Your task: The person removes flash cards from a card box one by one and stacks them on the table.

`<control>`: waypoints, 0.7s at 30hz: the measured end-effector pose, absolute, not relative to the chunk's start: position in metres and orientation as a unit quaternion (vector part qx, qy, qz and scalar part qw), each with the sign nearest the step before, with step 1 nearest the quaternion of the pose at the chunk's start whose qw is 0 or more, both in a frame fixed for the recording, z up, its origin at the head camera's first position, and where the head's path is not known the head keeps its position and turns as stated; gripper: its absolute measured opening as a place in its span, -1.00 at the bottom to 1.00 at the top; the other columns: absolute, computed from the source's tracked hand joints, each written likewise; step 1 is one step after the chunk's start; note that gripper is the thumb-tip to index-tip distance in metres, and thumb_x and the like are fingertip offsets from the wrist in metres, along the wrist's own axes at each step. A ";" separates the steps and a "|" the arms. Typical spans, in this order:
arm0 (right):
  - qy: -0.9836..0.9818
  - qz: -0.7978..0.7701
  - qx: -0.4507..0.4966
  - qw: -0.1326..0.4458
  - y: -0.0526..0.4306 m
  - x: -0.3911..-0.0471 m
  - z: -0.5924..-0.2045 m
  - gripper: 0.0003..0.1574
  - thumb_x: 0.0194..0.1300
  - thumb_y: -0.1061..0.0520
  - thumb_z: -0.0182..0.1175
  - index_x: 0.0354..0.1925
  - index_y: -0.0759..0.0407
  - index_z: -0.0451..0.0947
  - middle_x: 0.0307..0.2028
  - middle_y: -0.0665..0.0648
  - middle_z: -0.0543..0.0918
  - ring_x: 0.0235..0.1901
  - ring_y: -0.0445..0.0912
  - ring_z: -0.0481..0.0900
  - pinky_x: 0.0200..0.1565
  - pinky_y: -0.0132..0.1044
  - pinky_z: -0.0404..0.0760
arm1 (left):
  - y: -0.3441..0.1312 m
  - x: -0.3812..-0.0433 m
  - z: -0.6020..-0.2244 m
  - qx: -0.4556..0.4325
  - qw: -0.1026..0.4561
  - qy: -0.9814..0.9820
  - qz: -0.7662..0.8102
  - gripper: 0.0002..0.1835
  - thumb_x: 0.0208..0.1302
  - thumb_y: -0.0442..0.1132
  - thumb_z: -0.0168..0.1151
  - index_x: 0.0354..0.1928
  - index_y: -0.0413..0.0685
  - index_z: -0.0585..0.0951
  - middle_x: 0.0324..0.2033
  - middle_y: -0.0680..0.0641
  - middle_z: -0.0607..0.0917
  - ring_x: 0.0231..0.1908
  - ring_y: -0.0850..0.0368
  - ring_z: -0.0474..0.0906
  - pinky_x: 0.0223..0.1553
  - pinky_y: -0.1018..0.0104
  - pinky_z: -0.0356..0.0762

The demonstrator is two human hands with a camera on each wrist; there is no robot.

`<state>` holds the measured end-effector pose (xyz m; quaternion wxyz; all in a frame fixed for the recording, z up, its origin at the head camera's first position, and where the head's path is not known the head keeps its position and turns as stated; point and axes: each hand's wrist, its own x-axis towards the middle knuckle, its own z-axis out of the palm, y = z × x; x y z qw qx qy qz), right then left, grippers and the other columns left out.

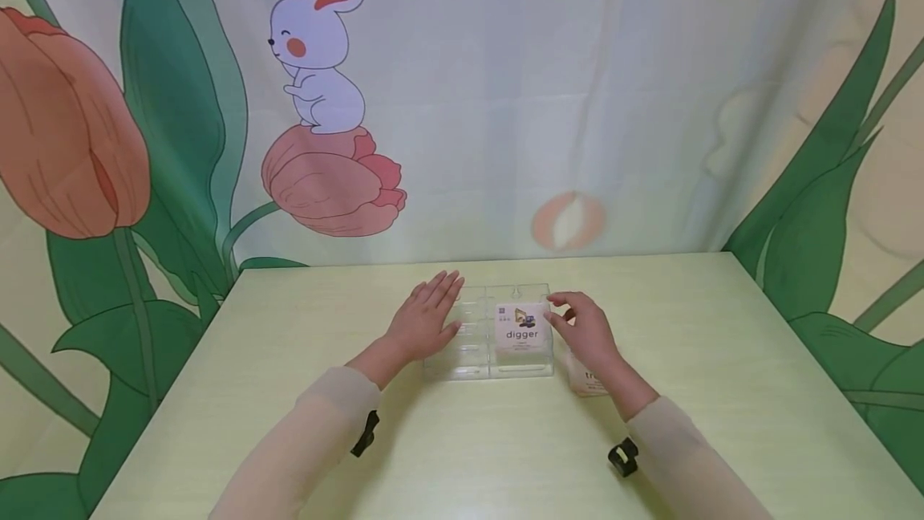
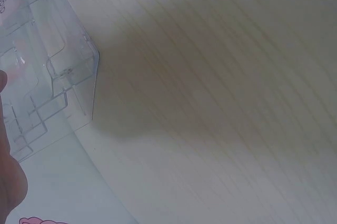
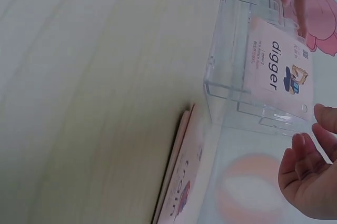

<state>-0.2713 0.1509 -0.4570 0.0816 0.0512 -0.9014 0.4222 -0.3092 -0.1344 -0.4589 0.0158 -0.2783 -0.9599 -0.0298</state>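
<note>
A clear plastic tray (image 1: 469, 374) with two compartments lies on the table. In its right compartment sits a pale pink card (image 1: 521, 327) printed "digger" with a small excavator picture. My left hand (image 1: 426, 319) rests on the tray's left side, its fingers straight and together. At the upper right corner of the card is my right hand (image 1: 588, 331), fingers bent, with a gap between thumb and fingertips. In the right wrist view nothing shows gripped in the right hand (image 3: 310, 176); the thumb is close to the card (image 3: 281, 69), and whether it touches cannot be told.
A small stack of pink cards (image 1: 586, 379) lies right of the tray, partly under the right forearm; its thickness shows in the right wrist view. The pale wood-grain table (image 1: 289, 343) ends at a printed curtain (image 1: 462, 143) behind.
</note>
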 end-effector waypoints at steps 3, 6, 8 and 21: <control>-0.900 0.426 0.046 0.078 0.148 -0.274 -0.458 -0.59 0.42 0.20 0.26 0.17 0.33 0.59 0.06 0.37 0.66 -0.09 0.13 0.64 -0.25 -0.35 0.55 | -0.135 -0.309 -0.458 -0.279 0.017 -0.960 -0.031 -0.21 0.57 0.03 -0.04 0.63 -0.20 -0.01 0.65 -0.19 0.03 0.65 -0.16 -0.06 0.64 -0.10 0.00; -0.901 0.426 0.038 0.070 0.146 -0.277 -0.460 -0.59 0.43 0.18 0.26 0.17 0.32 0.59 0.05 0.37 0.66 -0.09 0.14 0.64 -0.21 -0.29 0.60 | -0.135 -0.309 -0.458 -0.279 0.014 -0.960 -0.026 -0.21 0.58 0.04 -0.05 0.63 -0.19 -0.03 0.65 -0.19 0.02 0.65 -0.15 -0.08 0.65 -0.09 -0.01; -0.901 0.428 0.035 0.063 0.145 -0.278 -0.460 -0.59 0.44 0.18 0.24 0.18 0.32 0.58 0.04 0.36 0.67 -0.08 0.14 0.65 -0.18 -0.24 0.64 | -0.135 -0.309 -0.458 -0.279 0.012 -0.960 -0.023 -0.21 0.58 0.04 -0.06 0.63 -0.19 -0.04 0.65 -0.18 0.01 0.65 -0.15 -0.08 0.65 -0.09 -0.02; -0.897 0.438 0.011 0.054 0.140 -0.286 -0.457 -0.75 0.44 0.16 0.25 -0.05 0.33 0.67 -0.14 0.30 0.75 -0.16 0.10 0.65 -0.18 -0.29 0.60 | -0.134 -0.309 -0.457 -0.276 0.008 -0.961 -0.032 -0.20 0.57 0.02 -0.03 0.63 -0.19 -0.04 0.65 -0.18 0.00 0.66 -0.15 -0.10 0.65 -0.10 -0.03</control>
